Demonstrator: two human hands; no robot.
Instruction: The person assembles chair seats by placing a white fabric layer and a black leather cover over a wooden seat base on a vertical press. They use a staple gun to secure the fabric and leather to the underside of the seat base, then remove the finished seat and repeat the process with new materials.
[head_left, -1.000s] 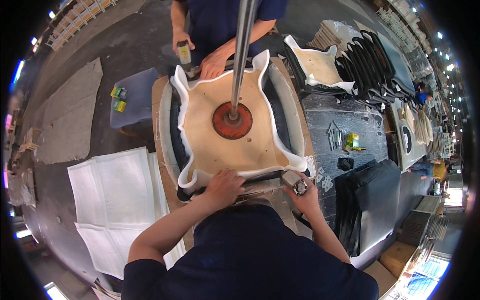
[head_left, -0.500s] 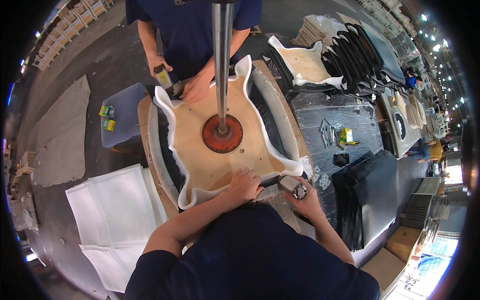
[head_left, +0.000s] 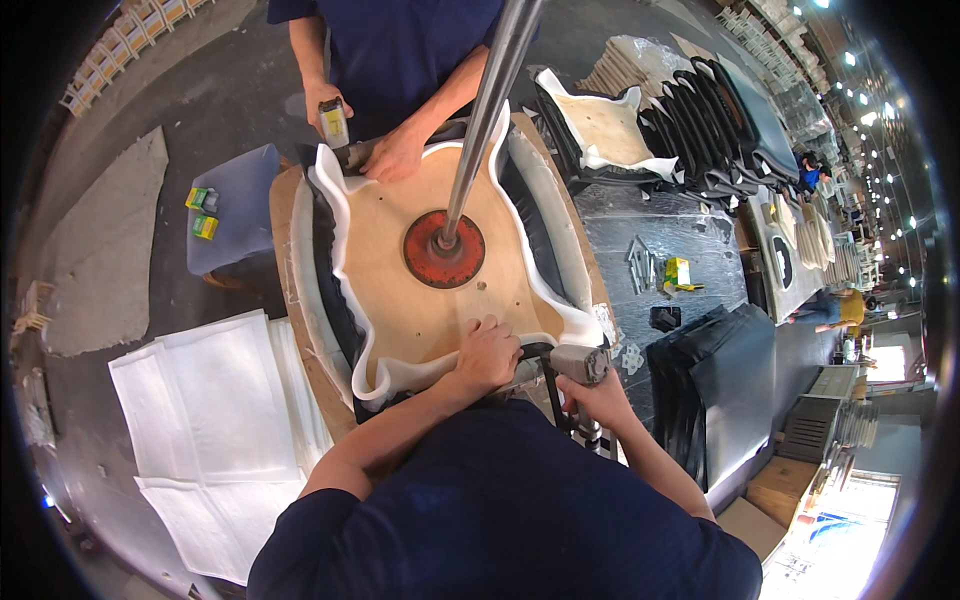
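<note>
A seat board (head_left: 390, 260) of pale wood lies face down in white foam padding (head_left: 345, 250), with a black cover (head_left: 322, 240) around it. My left hand (head_left: 487, 357) is closed at the near edge, its fingers curled over the board and the cover's edge. In my right hand (head_left: 603, 398) is a grey staple gun (head_left: 580, 363), its nose turned left toward the near edge, close to my left hand. A red round disc (head_left: 445, 250) on a metal rod (head_left: 485, 120) rests on the board's middle. Across from me, another person's hand (head_left: 397, 155) presses the far left corner.
That person's other hand holds a second staple gun (head_left: 333, 120). At right, a dark table (head_left: 690, 235) bears staple strips (head_left: 640, 265), a yellow-green box (head_left: 680, 273) and black sheets (head_left: 730, 370). White sheets (head_left: 215, 400) lie at left. A padded seat (head_left: 605, 125) stands far right.
My right hand has turned the staple gun from pointing up-left to lying sideways, nose nearer my left hand. The view has tilted, so the rod now leans right. My left hand stays at the near edge.
</note>
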